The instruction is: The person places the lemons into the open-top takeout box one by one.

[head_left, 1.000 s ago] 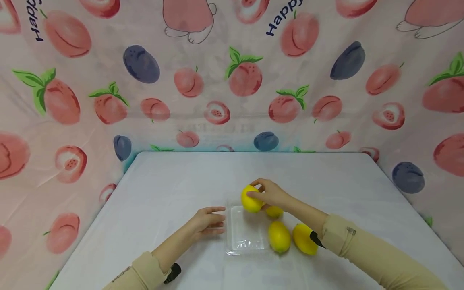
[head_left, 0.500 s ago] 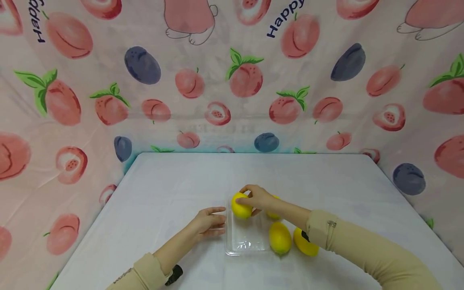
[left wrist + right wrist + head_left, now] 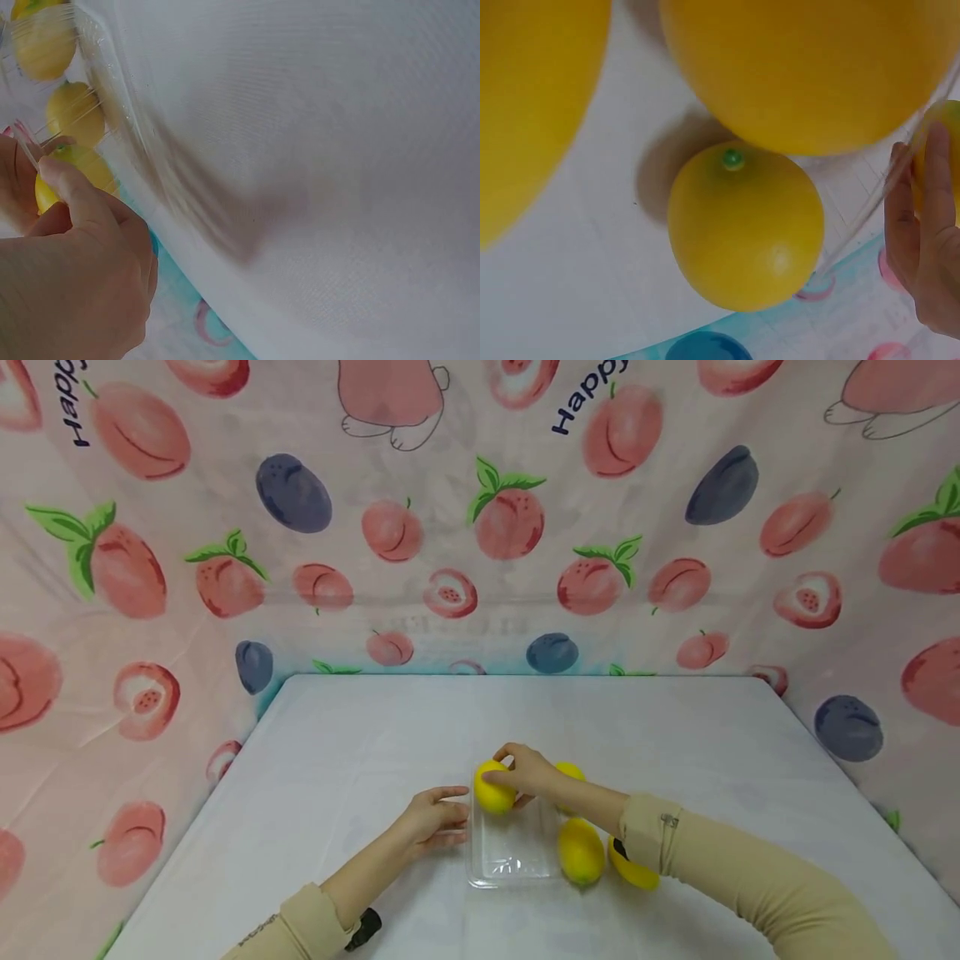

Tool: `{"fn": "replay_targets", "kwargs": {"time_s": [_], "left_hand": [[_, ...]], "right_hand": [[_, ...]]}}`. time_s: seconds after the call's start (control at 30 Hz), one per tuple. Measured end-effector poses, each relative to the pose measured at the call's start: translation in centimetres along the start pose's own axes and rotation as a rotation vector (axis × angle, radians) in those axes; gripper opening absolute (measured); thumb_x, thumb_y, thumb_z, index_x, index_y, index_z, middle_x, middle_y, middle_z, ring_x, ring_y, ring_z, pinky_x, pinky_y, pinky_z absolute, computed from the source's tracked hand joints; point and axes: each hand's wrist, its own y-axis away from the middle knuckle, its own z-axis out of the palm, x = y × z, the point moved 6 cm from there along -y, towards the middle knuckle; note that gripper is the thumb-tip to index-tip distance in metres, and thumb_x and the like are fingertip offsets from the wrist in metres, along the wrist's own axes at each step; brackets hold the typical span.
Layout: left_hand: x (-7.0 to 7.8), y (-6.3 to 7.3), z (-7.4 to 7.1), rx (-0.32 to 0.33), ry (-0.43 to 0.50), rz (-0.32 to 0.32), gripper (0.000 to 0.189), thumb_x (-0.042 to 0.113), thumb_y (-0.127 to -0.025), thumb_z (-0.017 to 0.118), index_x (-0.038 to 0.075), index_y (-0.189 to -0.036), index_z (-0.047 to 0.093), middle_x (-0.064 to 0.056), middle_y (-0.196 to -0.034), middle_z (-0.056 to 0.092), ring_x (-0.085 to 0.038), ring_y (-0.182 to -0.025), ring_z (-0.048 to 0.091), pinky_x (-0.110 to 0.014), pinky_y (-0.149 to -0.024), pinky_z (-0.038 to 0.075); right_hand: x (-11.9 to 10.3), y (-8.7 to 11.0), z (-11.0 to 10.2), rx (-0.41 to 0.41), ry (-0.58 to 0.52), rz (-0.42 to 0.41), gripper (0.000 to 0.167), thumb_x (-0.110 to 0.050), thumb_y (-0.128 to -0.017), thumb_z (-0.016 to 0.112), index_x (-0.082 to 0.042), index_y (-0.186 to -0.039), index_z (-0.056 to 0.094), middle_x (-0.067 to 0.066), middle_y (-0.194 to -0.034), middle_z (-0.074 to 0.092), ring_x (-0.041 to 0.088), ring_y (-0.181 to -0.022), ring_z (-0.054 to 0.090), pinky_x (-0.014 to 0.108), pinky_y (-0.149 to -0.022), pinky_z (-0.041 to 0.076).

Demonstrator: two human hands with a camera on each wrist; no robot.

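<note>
While a lemon (image 3: 492,788) is grasped between the thumb and fingers of the right hand (image 3: 527,773), it is positioned over the far left part of a clear plastic container (image 3: 513,852); whether the container's floor is touched by its underside cannot be told. The fingers of the left hand (image 3: 435,820) are held loosely extended, with nothing grasped, just beside the container's left edge; whether that edge is touched cannot be made out.

On the tabletop (image 3: 360,735), a near lemon (image 3: 581,853) is placed just beside the container's right edge. A far lemon (image 3: 570,771) is partly hidden by the right arm in the head view, but is shown more fully, with a small green tip, by the right wrist camera. An outermost lemon (image 3: 637,870) is set to the right of the near one and is partly covered from sight by the rolled beige sleeve (image 3: 750,872) of the right arm. A black device (image 3: 365,929) is seen at the left wrist. The tabletop is covered in white, and behind it is hung a pink cloth (image 3: 337,627) printed with peaches and dark blue fruit.
</note>
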Motion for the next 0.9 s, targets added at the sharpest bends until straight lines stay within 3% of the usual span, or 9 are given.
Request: {"fn": "replay_targets", "kwargs": {"time_s": [0.17, 0.57, 0.9], "left_hand": [[0.04, 0.04, 0.03, 0.011, 0.000, 0.002, 0.041, -0.002, -0.089, 0.056, 0.000, -0.130, 0.050, -0.005, -0.088, 0.059, -0.013, -0.072, 0.058, -0.028, -0.066, 0.060], [0.07, 0.17, 0.03, 0.012, -0.011, 0.003, 0.042, -0.001, -0.089, 0.057, 0.000, -0.130, 0.050, -0.006, -0.091, 0.060, -0.013, -0.072, 0.058, -0.027, -0.065, 0.060], [-0.03, -0.14, -0.11, 0.023, -0.003, 0.009, 0.040, -0.001, -0.089, 0.057, -0.001, -0.129, 0.051, -0.006, -0.088, 0.060, -0.014, -0.072, 0.058, -0.029, -0.067, 0.060]], "right_hand": [[0.52, -0.25, 0.45, 0.009, 0.020, 0.009, 0.041, -0.026, -0.087, 0.067, -0.003, -0.116, 0.051, 0.014, -0.094, 0.058, 0.020, -0.073, 0.060, 0.037, -0.059, 0.059], [1.04, 0.18, 0.50, 0.008, 0.051, 0.005, 0.040, -0.023, -0.087, 0.067, -0.002, -0.115, 0.050, 0.015, -0.101, 0.062, 0.019, -0.070, 0.060, 0.033, -0.062, 0.060], [0.95, -0.22, 0.32, 0.062, 0.074, -0.025, 0.032, -0.019, -0.085, 0.069, -0.004, -0.110, 0.055, 0.014, -0.101, 0.059, 0.019, -0.076, 0.055, 0.031, -0.069, 0.059]]}}
